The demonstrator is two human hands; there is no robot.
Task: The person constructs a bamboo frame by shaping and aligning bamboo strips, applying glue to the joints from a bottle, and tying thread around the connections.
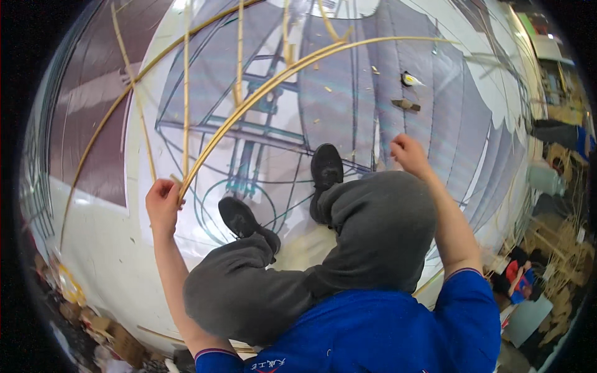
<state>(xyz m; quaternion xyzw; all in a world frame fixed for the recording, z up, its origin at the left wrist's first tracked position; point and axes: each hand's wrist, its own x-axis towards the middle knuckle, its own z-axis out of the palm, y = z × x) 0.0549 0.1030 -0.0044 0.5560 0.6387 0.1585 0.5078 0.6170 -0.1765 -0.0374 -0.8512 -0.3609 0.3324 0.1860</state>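
Note:
My left hand (163, 205) pinches the near end of a long, bent bamboo strip frame (261, 93). From there the strips arc up and away to the far right, with thinner straight bamboo sticks (186, 93) meeting or crossing near the arc. My right hand (409, 154) is raised over the sheet at the right, apart from the frame, fingers curled together; whether something small is in them cannot be made out. Beyond it on the sheet lie a short brown block-like piece (405, 105) and a small dark, yellow and white object (409, 79).
A large printed sheet (336, 81) with grey shapes and dark line drawings covers the floor under my black shoes (326, 165). Another curved bamboo strip (93, 146) runs along the left. Cardboard (121, 345), clutter and another person (519, 273) are at the edges.

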